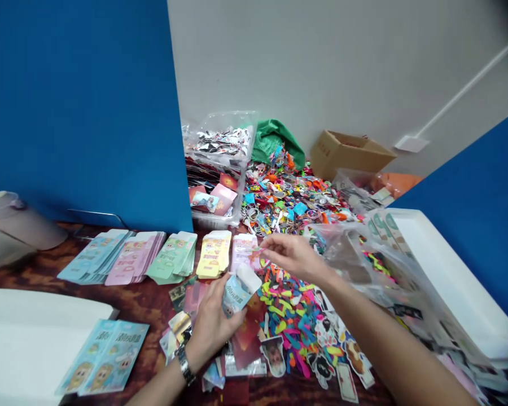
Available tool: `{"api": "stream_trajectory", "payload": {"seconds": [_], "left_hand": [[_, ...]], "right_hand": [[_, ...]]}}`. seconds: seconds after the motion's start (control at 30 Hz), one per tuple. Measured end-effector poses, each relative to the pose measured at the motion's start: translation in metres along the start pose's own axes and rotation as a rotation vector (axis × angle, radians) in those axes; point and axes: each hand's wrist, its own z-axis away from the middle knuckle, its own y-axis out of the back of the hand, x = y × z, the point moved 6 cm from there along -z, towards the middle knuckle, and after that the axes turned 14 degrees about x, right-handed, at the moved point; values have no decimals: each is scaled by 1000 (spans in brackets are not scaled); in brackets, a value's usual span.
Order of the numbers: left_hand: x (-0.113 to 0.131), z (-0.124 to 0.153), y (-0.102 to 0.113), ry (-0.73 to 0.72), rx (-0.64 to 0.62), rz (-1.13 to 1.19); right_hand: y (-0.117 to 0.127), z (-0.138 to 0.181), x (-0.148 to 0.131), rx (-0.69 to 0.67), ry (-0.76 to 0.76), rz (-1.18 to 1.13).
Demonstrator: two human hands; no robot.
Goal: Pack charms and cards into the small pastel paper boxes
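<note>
My left hand [215, 321], with a metal watch at the wrist, is wrapped round a small light-blue printed card box [236, 293]. The box is tilted and its white top flap stands up. Just above and to the right of it, my right hand [290, 254] has thumb and fingers pinched together. A small thin orange and greenish trinket [256, 252] shows at those fingertips; its exact kind is too small to make out. Below the hands lies a heap of colourful uninflated balloons [285, 321], with cut-out stickers [322, 366] along its near side.
Stacks of flat boxes stand in a row: blue [95, 256], pink [133, 259], green [173, 256], yellow [214, 254] and lilac [242, 248]. Behind are a trinket pile [288, 197], clear bins [237, 217] and a cardboard carton [347, 155]. Blue boxes [110, 361] lie front left.
</note>
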Motion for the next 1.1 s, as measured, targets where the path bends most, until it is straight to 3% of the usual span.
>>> {"api": "stream_trajectory", "payload": {"seconds": [0.07, 0.17, 0.27, 0.43, 0.53, 0.63, 0.73, 0.87, 1.1], "left_hand": [[0, 2, 3, 28, 2, 29], [0, 5, 10, 59, 24, 50], [6, 11, 17, -33, 63, 1], [19, 21, 21, -228, -28, -74], [17, 21, 25, -186, -67, -73], [12, 20, 31, -116, -21, -66], [12, 23, 33, -124, -2, -70], [21, 29, 34, -171, 3, -26], [26, 30, 40, -190, -40, -29]], "right_hand": [[-14, 13, -16, -5, 71, -7], [-35, 30, -28, -114, 179, 54], [-44, 39, -33, -174, 241, 147], [-47, 44, -40, -100, 279, 330], [-50, 48, -41, -106, 259, 348], [-50, 52, -46, -115, 267, 220], [-45, 54, -52, -33, 307, 170], [-40, 57, -57, 90, 406, 338], [-47, 62, -63, -38, 469, 310]]}}
